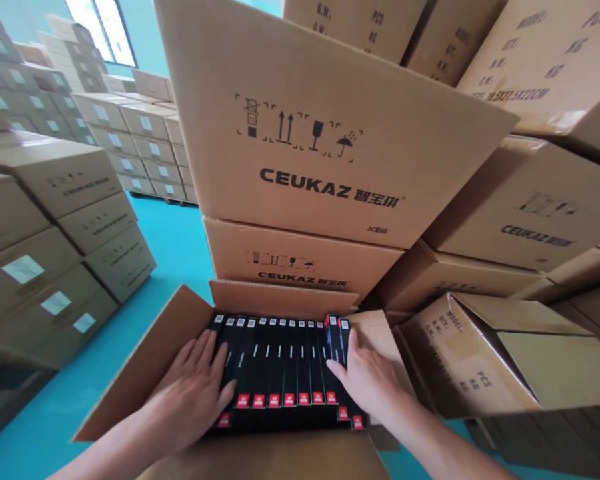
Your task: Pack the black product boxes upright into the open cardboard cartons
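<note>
Left hand (195, 387) lies open at the left end of a row of thin black boxes (280, 363), with its fingers out and its thumb apart from them. Right hand (367, 373) is at the other end of the row. Its thumb and pointing finger are apart and touch the last boxes there, but it is hard to tell if they grip them.

The black boxes stand side by side between the two hands, inside an open brown carton (265, 460). They have little white squares at the far end and red tags at the near end. Next to each hand, some red tags sit closer to the person than the ones in the middle.

One carton flap (145, 360) slants up beside the left hand, and another flap (377, 333) is just behind the right hand. Past both hands stands a big brown box (300, 73) with CEUKAZ on it, on top of another box (300, 243). Far to the left of the left hand are piles of boxes (75, 213) on a bright blue floor (163, 250). Right of the right hand is a tilted box (480, 373).
</note>
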